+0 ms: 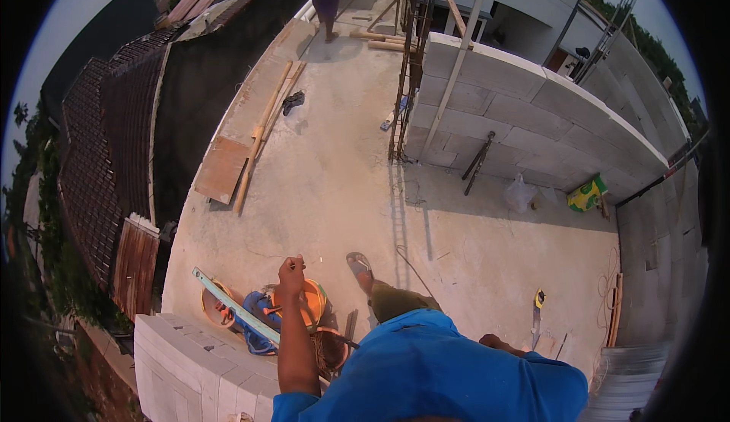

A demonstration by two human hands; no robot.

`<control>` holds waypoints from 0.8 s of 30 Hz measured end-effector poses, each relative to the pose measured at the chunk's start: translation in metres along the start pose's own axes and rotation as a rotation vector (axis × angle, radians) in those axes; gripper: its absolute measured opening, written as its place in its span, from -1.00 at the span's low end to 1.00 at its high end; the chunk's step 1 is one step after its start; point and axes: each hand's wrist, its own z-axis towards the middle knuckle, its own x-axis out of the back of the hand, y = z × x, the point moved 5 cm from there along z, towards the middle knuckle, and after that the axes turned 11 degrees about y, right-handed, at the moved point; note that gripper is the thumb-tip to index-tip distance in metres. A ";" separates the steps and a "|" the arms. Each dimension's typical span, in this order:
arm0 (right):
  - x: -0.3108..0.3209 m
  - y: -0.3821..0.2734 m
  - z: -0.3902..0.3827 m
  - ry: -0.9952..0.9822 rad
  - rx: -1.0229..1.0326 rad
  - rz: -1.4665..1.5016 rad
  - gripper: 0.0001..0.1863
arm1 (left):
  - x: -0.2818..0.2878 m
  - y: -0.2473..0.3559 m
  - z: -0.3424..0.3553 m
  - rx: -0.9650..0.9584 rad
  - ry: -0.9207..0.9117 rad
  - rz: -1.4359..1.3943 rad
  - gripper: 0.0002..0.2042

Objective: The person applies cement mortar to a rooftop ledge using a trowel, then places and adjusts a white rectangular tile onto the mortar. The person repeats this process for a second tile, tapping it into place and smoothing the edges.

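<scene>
My left hand (290, 277) is raised in a closed fist over an orange bucket (313, 306); whether it holds anything thin I cannot tell. A long pale green spirit level (232, 307) lies slanted just left of it, across a blue item and the end of a low white block wall (182, 369). My right hand (498, 342) shows only partly beside my blue shirt, its fingers hidden. My sandalled foot (359, 264) rests on the concrete slab (327, 194).
A hand saw (537, 317) lies on the slab at right. A taller block wall (532, 110) stands beyond, with a rebar column (407, 65) at its end. Planks (258, 137) and a board (222, 168) line the left roof edge. Another person (325, 0) stands far off.
</scene>
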 end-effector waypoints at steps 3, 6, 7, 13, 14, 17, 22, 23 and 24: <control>0.124 -0.126 0.105 0.040 0.053 0.035 -0.42 | 0.014 -0.093 0.025 0.224 -0.070 0.142 -0.66; 0.309 -0.238 0.164 0.429 0.041 0.388 -0.44 | 0.029 -0.164 0.009 0.430 -0.382 0.638 -0.66; 0.378 -0.291 0.174 0.375 0.054 0.521 -0.43 | 0.041 -0.163 0.004 0.483 -0.450 0.748 -0.66; 0.683 -0.480 0.239 0.746 0.411 0.724 -0.45 | 0.028 -0.118 0.123 0.730 -0.361 0.512 -0.70; 0.709 -0.497 0.257 0.756 0.409 0.708 -0.46 | 0.021 -0.113 0.157 0.736 -0.348 0.494 -0.71; 0.749 -0.529 0.340 0.740 0.342 0.662 -0.46 | -0.001 -0.093 0.268 0.755 -0.321 0.448 -0.72; 0.663 -0.489 0.454 0.520 -0.028 0.405 -0.38 | -0.064 -0.019 0.535 0.792 -0.200 0.299 -0.74; 0.677 -0.528 0.457 0.234 0.025 0.305 -0.37 | -0.061 0.008 0.600 0.720 -0.107 0.275 -0.75; 0.686 -0.548 0.454 0.125 0.026 0.332 -0.36 | -0.071 0.035 0.669 0.557 -0.071 0.209 -0.76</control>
